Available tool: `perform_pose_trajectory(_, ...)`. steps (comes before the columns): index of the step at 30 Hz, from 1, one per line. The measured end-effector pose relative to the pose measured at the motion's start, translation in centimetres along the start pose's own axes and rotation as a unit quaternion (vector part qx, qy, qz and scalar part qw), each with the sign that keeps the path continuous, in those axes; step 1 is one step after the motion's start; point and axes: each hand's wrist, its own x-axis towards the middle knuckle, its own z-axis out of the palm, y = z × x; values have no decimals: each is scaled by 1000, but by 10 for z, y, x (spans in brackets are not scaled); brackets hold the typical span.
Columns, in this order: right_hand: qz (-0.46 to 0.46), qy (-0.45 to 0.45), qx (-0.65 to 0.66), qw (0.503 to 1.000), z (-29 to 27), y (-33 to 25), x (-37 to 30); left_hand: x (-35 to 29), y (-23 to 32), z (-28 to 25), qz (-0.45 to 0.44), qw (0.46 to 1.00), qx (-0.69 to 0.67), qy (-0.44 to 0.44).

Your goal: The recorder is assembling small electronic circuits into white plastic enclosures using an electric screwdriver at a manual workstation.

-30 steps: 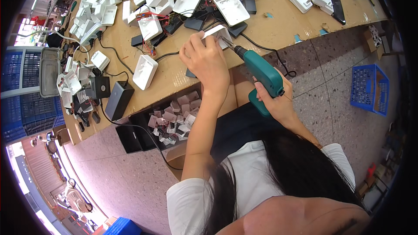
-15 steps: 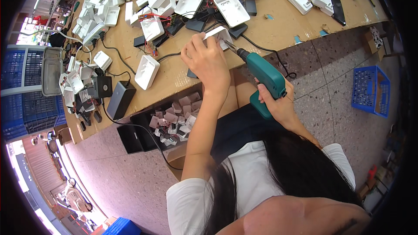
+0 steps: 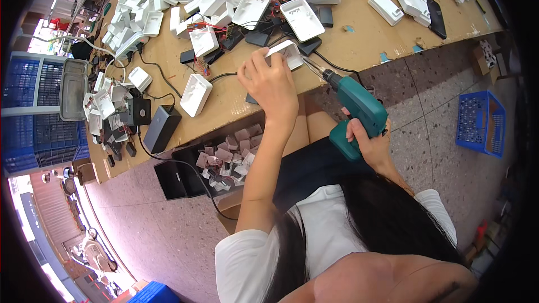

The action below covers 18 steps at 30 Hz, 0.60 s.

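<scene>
Left hand (image 3: 273,87) grasping a white plastic open box-shaped shell (image 3: 290,55), right hand (image 3: 371,141) wrapped around a green pistol-shaped power screwdriver (image 3: 362,104)
Black rectangular corded block (image 3: 163,129) left of centre; the shell at upper centre over the brown table (image 3: 224,101); screwdriver right of centre, metal bit (image 3: 316,68) by the shell's edge, contact unclear

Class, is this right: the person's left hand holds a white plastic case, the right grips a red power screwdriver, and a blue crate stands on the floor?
Not quite: the head view shows the power screwdriver is green, not red. The left hand holds a white plastic case, the right hand grips the screwdriver, and a blue crate stands on the floor.
</scene>
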Motion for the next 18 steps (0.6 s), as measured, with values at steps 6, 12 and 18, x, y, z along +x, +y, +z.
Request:
perform_pose_trajectory(6,-18,7,25,999,1,-17,-26,-6,-11,-47,21,994,-111,-8)
perform_pose_trajectory(12,-78,-36,-11,996,35,-32,-56,-16,-79,-106,-93,978,-164,-88)
perform_pose_trajectory(18,-91,-50,10,995,63,-60,-79,19,-172,-220,-202,932,-295,-67)
